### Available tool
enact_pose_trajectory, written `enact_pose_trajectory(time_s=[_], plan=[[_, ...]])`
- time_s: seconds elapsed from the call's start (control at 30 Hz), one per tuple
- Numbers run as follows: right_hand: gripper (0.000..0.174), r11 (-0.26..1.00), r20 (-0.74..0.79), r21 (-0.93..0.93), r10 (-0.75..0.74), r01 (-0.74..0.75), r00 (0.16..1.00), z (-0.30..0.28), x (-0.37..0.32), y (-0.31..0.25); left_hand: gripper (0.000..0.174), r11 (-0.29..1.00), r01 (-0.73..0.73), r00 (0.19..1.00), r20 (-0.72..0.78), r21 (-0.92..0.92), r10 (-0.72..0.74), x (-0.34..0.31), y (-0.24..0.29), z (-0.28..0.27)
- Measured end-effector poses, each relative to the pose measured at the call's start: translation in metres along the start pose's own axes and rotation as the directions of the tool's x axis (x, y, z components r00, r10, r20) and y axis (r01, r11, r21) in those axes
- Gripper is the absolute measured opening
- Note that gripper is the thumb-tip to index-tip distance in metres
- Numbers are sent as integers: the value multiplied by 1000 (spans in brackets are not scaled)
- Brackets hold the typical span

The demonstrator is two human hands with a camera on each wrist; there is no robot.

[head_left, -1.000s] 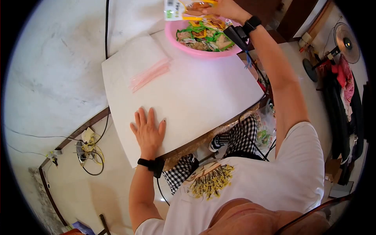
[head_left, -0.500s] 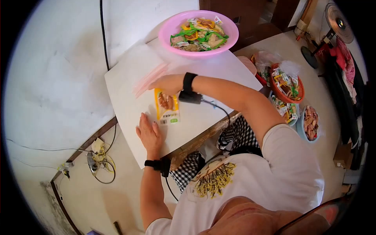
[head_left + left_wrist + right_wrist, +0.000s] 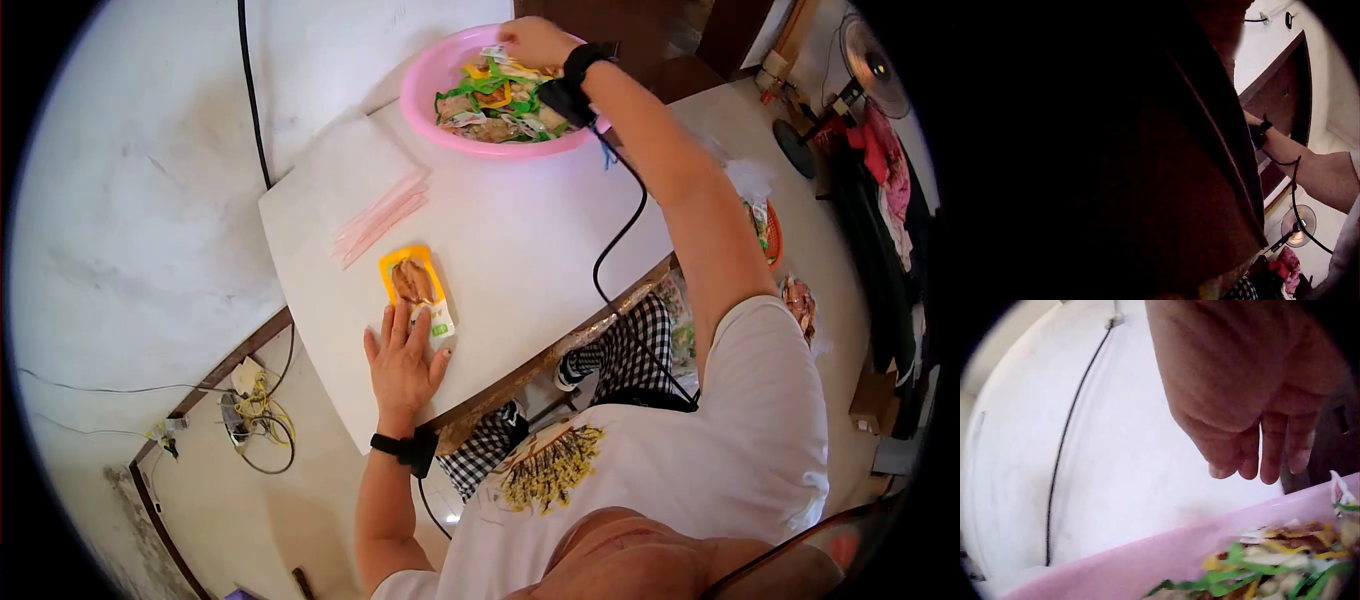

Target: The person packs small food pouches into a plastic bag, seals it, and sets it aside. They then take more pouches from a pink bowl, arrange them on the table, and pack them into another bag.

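Note:
A yellow-edged vacuum food packet (image 3: 411, 283) with brown contents lies on the white tabletop (image 3: 530, 240). My left hand (image 3: 402, 365) rests flat there, its straight fingers over the packet's white lower end. At the far end stands a pink basin (image 3: 420, 100), filled with green- and yellow-edged food packets (image 3: 1260, 565). Over the basin's far side hangs my right hand (image 3: 540, 45). In the right wrist view its fingers (image 3: 1272, 450) point loosely down above the packets and hold nothing. The left wrist view is mostly dark, and the left hand is hidden there.
Clear plastic bags with pink edges (image 3: 380, 215) lie in a stack left of the basin. A red basket (image 3: 773, 235) stands on the floor at right. The right wrist's black cable (image 3: 605, 265) hangs across the table's right part.
My right hand carried the packet from the basin to the table, let go of it near the left hand, and moved back over the basin. The left hand's fingers now lie on the packet.

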State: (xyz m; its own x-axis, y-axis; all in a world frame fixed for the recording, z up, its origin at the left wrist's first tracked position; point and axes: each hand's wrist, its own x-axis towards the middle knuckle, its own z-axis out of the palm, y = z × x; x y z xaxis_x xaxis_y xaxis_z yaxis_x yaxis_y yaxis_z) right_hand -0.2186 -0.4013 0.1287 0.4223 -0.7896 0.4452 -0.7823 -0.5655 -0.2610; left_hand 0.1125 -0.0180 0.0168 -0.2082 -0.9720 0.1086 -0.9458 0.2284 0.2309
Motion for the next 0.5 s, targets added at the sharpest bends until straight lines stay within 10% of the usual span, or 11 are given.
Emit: enact_pose_trajectory(time_s=[0.23, 0.5], plan=[[45, 922, 144, -320, 275, -218, 951, 23, 21, 54, 65, 1000, 24, 1000, 15, -8, -24, 3, -4, -2], [31, 835, 523, -547, 399, -62, 753, 49, 45, 55, 67, 999, 50, 998, 38, -11, -50, 5, -6, -3]])
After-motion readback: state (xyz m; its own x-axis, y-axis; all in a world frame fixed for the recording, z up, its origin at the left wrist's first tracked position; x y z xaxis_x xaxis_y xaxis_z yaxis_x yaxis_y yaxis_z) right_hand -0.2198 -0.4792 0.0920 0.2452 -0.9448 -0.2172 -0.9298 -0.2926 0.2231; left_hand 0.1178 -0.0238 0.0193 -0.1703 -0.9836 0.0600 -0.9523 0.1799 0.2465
